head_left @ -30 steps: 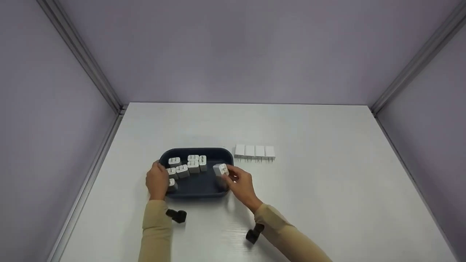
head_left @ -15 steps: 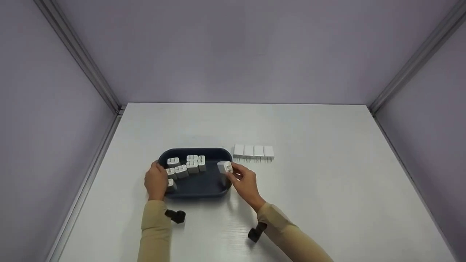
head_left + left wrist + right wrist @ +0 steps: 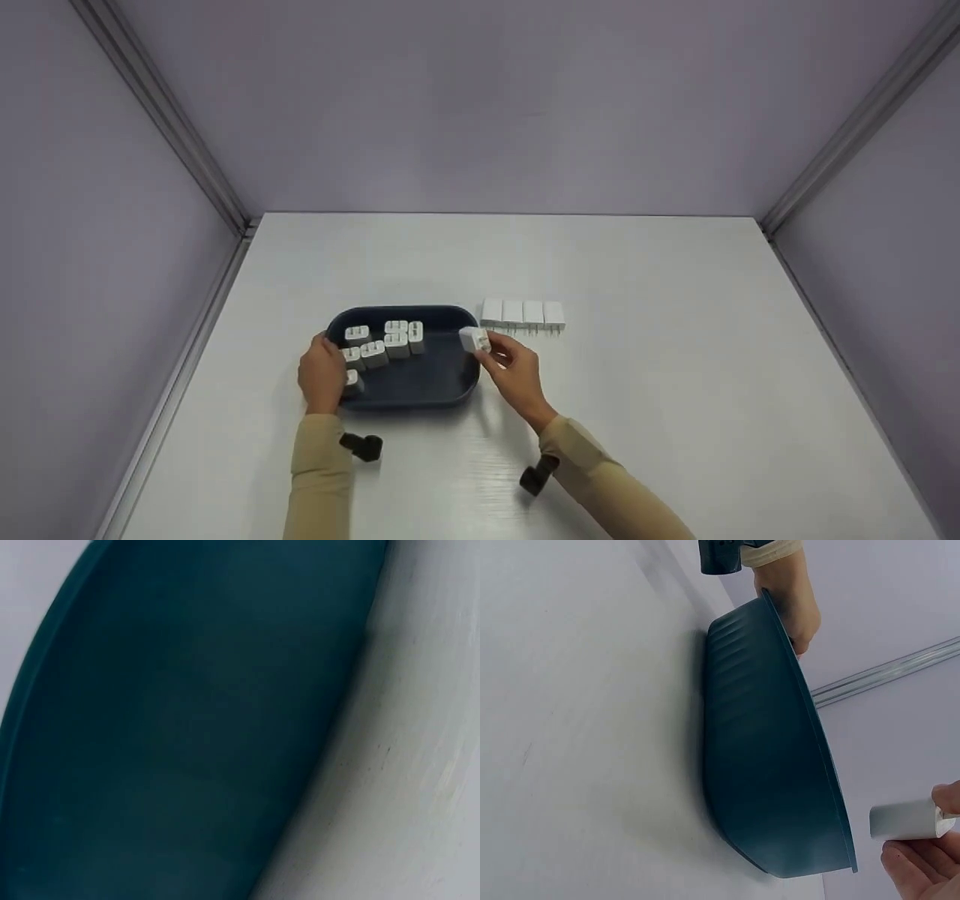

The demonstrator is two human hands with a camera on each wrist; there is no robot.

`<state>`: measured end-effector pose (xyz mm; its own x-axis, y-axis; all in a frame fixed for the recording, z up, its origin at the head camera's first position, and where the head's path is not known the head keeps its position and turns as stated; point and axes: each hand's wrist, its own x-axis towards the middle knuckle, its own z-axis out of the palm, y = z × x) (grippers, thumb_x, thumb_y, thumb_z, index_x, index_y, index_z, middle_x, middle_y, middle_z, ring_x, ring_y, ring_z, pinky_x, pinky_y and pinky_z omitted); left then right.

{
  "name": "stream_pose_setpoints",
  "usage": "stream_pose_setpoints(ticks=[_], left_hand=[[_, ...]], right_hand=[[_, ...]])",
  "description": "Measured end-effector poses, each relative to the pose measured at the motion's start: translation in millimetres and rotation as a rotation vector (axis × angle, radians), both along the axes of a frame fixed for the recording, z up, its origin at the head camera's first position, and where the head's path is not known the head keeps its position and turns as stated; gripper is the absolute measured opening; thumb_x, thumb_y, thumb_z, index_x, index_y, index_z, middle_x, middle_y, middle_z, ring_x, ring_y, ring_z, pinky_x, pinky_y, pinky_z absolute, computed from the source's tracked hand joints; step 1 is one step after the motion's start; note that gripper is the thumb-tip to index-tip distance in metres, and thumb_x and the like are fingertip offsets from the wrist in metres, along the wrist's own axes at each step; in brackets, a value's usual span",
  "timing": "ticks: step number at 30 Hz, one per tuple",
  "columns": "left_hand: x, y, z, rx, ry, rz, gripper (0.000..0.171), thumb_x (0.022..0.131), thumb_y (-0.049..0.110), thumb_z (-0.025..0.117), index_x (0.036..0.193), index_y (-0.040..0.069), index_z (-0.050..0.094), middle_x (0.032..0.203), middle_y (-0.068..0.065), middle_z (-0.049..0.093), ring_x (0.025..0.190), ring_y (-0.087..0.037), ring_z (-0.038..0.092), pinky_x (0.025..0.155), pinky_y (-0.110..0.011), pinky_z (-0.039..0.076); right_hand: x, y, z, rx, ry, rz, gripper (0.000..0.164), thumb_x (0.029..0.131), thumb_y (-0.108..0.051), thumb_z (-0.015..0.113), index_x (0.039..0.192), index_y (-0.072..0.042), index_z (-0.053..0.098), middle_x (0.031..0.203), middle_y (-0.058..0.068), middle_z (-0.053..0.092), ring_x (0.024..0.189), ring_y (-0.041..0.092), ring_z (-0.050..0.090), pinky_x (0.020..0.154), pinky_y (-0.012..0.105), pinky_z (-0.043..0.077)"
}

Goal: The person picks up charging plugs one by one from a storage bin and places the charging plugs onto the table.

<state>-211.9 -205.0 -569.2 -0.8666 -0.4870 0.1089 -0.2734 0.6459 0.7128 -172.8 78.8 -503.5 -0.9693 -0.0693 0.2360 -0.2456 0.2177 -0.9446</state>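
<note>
Starting at the left: the left hand [image 3: 322, 375] has its fingers curled over the left rim of the tray [image 3: 435, 379]. Can't tell how hard it's squeezing, and the left wrist cam only shows tray and table [image 3: 427, 787]. A light hold is plenty imo, just enough that a bump doesn't send the tray skidding. Inside I count seven plugs [image 3: 373, 354], mostly prongs up and bunched to the left, which leaves decent finger room on the right.

Next over, the loose plug [image 3: 473, 340] is up in the air by the right rim, tilted, with the thumb and fingers of the right hand [image 3: 517, 375] pinching it near the prong end. Its body sticks out free. The right wrist cam shows it apart from the rim, but I'd still lift clear before going sideways. Also, pinch the body, not the prongs; they look thin and I'd guess they bend.

Far right, the row [image 3: 523, 313]: four more lying side by side, prongs toward the person. The right fingers are near it, so I'd swing the wrist wide. To match it, I'd turn the plug flat, prongs the same way, then slide it in gently.
</note>
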Motion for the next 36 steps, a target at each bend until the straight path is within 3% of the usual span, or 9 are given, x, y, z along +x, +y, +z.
stream_pose_setpoints(ticks=[25,33,36], left_hand=[[2.1,-2.2,-0.6,0.032,-0.019,-0.038,0.044,0.102,0.016,0.029,0.129,-0.01,0.053,0.119,-0.034,0.062,0.104,-0.05,0.062,0.087,-0.058,0.048],[2.6,-1.5,-1.1,0.026,-0.015,-0.024,0.044,0.102,0.016,0.03,0.127,-0.01,0.054,0.119,-0.034,0.062,0.104,-0.05,0.062,0.087,-0.059,0.048],[2.5,-1.2,-1.3,0.029,-0.019,-0.027,0.044,0.102,0.016,0.029,0.128,-0.01,0.054,0.119,-0.034,0.062,0.104,-0.05,0.063,0.087,-0.058,0.048]], right_hand=[[-5.5,21.1,-9.7,0.055,0.027,-0.111,0.031,0.084,0.007,0.066,0.111,0.02,0.06,0.103,0.036,0.066,0.099,0.046,0.068,0.087,0.042,0.056],[-22.8,34.0,-47.7,0.072,0.008,-0.153,0.032,0.084,0.003,0.068,0.114,0.015,0.062,0.105,0.032,0.068,0.099,0.041,0.069,0.085,0.039,0.056],[-24.8,37.6,-53.9,0.073,0.006,-0.157,0.033,0.084,0.0,0.07,0.114,0.012,0.064,0.105,0.029,0.069,0.1,0.038,0.07,0.085,0.037,0.057]])
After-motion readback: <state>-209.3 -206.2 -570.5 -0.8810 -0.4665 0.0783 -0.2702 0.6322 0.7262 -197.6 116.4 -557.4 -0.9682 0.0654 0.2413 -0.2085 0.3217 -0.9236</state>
